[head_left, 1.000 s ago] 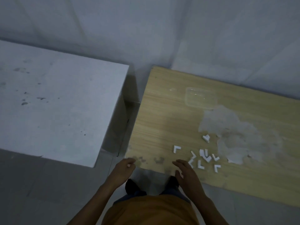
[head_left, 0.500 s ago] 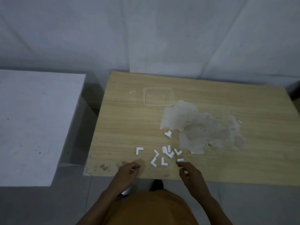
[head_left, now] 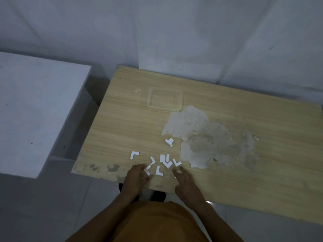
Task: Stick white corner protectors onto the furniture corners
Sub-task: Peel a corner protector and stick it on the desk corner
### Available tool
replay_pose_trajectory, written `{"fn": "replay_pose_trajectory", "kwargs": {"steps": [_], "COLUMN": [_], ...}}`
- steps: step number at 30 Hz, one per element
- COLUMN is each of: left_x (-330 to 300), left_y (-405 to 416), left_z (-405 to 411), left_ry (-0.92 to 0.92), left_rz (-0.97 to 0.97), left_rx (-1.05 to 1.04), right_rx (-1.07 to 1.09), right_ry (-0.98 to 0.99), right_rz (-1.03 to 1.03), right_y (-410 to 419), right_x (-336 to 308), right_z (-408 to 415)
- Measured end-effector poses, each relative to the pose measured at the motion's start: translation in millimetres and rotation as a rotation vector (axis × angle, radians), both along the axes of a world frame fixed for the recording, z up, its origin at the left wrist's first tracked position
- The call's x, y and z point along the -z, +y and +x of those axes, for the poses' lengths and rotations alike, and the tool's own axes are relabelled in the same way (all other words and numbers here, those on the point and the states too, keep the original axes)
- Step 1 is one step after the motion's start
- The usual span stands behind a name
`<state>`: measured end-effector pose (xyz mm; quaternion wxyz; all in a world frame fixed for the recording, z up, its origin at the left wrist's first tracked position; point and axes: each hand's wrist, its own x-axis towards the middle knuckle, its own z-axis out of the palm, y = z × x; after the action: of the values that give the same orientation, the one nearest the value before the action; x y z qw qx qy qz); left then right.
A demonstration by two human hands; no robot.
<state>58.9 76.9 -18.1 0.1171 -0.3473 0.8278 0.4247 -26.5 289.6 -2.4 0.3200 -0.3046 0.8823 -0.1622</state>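
Just ahead of both hands, a loose cluster of white L-shaped corner protectors (head_left: 165, 162) is lying on the wooden table (head_left: 262, 119), with one stray piece (head_left: 134, 155) off beyond the left hand (head_left: 137, 175), whose fingers are curling narrowly around one protector (head_left: 147, 170) at the table's near edge. Beside it, the right hand (head_left: 183, 179) is resting flat and spread, holding nothing I can make out. No visible table corner is wearing a protector, so the sticking is probably barely beginning.

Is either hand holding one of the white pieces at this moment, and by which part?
The left hand touches one white L-shaped corner protector at its near end; a firm grip cannot be told. The right hand holds nothing.
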Motion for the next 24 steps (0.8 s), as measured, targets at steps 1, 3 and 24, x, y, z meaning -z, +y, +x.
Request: {"fn": "replay_pose_trajectory", "kwargs": {"steps": [1, 3, 24], "left_x": [2, 6, -59], "left_y": [3, 6, 12], "left_z": [-3, -7, -16], "left_ry": [-0.004, -0.011, 0.269], "left_rz": [-0.026, -0.08, 0.239], "left_rx": [0.023, 0.047, -0.099], "right_rx": [-0.031, -0.09, 0.39], "right_ry": [0.004, 0.023, -0.317], "right_rz": [0.035, 0.096, -0.434], "right_y": [1, 4, -38], "right_x": [2, 9, -43], "right_z": [-1, -1, -19]}}
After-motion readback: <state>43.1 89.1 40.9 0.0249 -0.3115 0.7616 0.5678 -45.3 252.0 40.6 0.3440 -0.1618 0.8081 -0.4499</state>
